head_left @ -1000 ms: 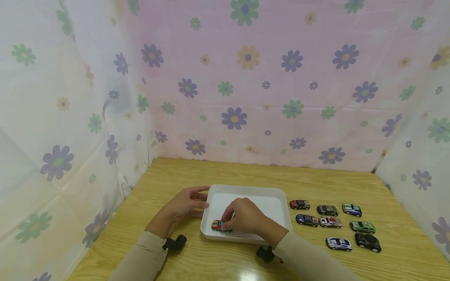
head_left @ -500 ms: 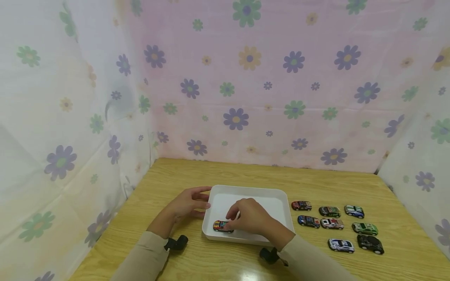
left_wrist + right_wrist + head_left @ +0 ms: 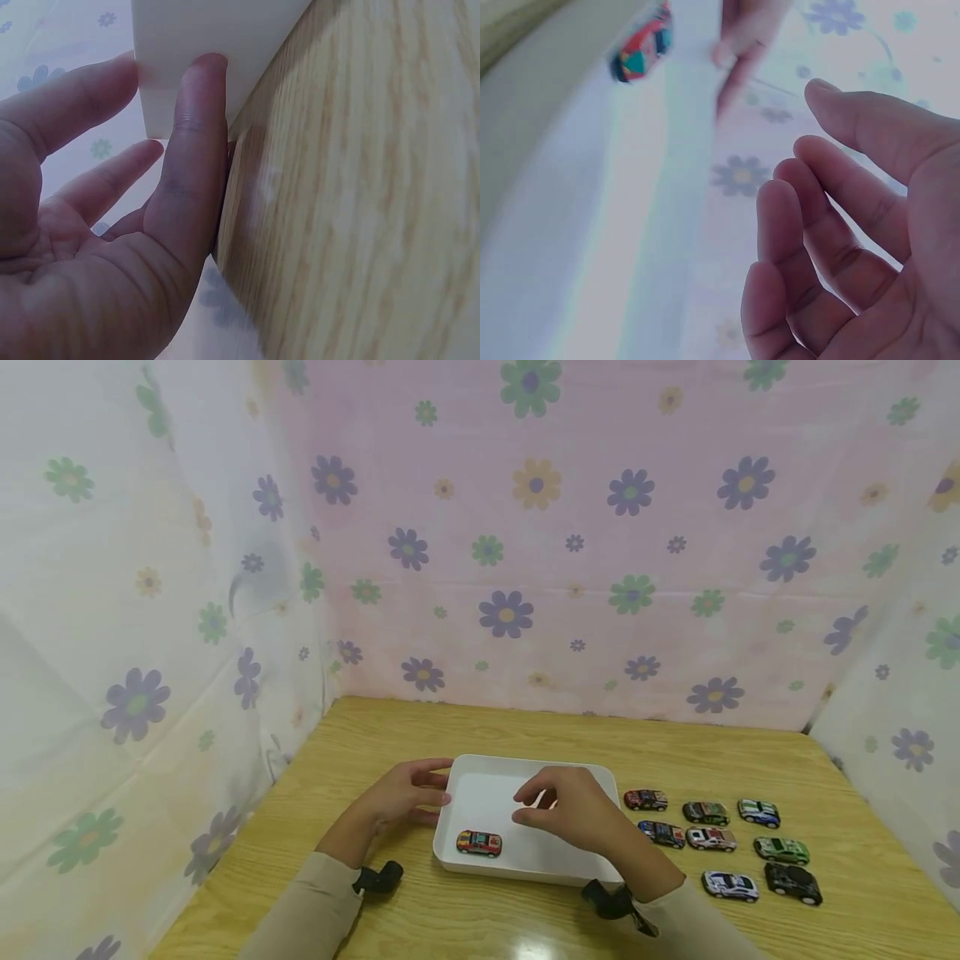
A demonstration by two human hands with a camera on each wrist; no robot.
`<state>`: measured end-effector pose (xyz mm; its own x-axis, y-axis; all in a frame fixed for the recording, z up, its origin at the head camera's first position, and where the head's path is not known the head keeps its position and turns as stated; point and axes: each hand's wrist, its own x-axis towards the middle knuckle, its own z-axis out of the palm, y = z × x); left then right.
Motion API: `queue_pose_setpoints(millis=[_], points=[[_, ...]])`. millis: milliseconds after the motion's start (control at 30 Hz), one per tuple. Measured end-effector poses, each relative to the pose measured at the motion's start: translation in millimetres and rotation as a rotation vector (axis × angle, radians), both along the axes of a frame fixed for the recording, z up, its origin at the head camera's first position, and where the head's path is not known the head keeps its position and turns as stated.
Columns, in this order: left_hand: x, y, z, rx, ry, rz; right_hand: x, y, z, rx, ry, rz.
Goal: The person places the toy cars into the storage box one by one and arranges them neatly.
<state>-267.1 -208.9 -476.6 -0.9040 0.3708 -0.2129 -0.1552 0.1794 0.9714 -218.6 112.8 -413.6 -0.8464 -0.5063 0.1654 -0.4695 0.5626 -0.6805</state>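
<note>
I am registering plain white on the tray (image 3: 480, 797), and yellow and teal patches on the red car (image 3: 479, 843). I am reading mostly black on another car (image 3: 793, 883). The desk (image 3: 450, 927) is displaying yellow-brown wood grain. The rear backdrop (image 3: 450, 639) is displaying purple, green and yellow flowers on pink.

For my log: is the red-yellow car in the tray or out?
In: the car lies inside the tray, walled on all sides.

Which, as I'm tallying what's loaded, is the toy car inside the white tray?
The red-and-yellow car, in the near left corner of the white tray; the other eight cars stand on the table.
</note>
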Motion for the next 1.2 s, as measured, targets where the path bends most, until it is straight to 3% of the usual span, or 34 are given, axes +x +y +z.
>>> queue_pose_setpoints(millis=[467, 633, 900, 1200], points=[[-1.4, 2.3, 5.9, -0.014, 0.003, 0.008, 7.1, 52.1, 12.0, -0.047, 0.082, -0.102], [-0.9, 1.4, 3.3, -0.014, -0.002, 0.016, 8.2, 66.8, 15.4, -0.061, 0.108, -0.117], [0.0, 1.4, 3.0, 0.001, -0.001, 0.023, 2.9, 108.2, 13.4, -0.109, 0.076, -0.123], [2.7, 1.0, 1.2, 0.002, -0.001, 0.026, -6.2, 156.1, 6.2, -0.083, 0.059, -0.146]])
